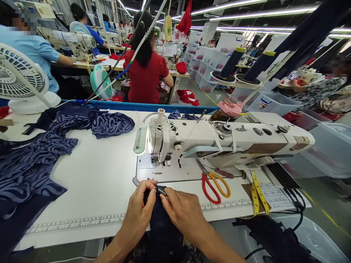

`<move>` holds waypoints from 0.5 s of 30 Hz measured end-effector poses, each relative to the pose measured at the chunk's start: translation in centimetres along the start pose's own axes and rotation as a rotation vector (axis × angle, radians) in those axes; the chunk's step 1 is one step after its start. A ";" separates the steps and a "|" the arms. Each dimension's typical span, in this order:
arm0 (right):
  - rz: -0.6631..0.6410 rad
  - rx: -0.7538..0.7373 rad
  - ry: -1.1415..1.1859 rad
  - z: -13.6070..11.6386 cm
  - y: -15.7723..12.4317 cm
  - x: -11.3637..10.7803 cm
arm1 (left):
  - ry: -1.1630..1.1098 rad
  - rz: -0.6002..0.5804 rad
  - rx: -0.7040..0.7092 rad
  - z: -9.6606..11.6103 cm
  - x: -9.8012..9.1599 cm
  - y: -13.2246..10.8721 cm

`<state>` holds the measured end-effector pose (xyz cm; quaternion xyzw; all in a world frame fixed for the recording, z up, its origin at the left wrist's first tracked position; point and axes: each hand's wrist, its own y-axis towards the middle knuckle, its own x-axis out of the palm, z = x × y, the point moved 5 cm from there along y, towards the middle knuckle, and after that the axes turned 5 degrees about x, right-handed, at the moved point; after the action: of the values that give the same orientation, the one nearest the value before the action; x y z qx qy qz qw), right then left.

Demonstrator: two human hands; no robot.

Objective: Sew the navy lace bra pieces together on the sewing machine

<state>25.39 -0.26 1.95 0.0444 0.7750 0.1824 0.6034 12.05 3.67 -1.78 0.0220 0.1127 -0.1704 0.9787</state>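
Observation:
Both hands are close together at the table's front edge, just in front of the sewing machine (197, 135). My left hand (141, 206) pinches the top edge of a dark navy fabric piece (161, 223) between thumb and fingers. My right hand (183, 212) is closed on the same edge, with a small grey metallic tool or strip at its fingertips, too small to make out. The fabric hangs down over the table edge toward my lap. The machine's needle area is a little beyond my hands, with no fabric under it.
Red and yellow handled scissors (215, 182) lie right of my hands, near a yellow tape measure (257, 193). Navy patterned fabric (35, 157) covers the table's left side. Thread cones (233, 62) stand behind the machine. A person in red (146, 69) sits ahead; dark cloth fills a bin (315, 233) at right.

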 end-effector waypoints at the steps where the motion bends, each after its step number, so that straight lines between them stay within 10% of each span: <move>1: 0.004 -0.009 -0.004 -0.1 0.0 0.0 | 0.001 -0.008 -0.009 -0.1 0.0 0.0; 7: -0.013 0.015 0.016 0.5 0.0 0.3 | 0.055 -0.038 -0.079 -0.9 0.0 -0.1; 15: 0.015 0.235 -0.376 7.3 1.7 2.5 | 0.102 -0.008 -0.065 -0.9 -1.0 0.5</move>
<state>31.47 3.68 -1.26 0.1534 0.6646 0.0838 0.7265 11.13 4.59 -2.43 -0.0014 0.1680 -0.1694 0.9711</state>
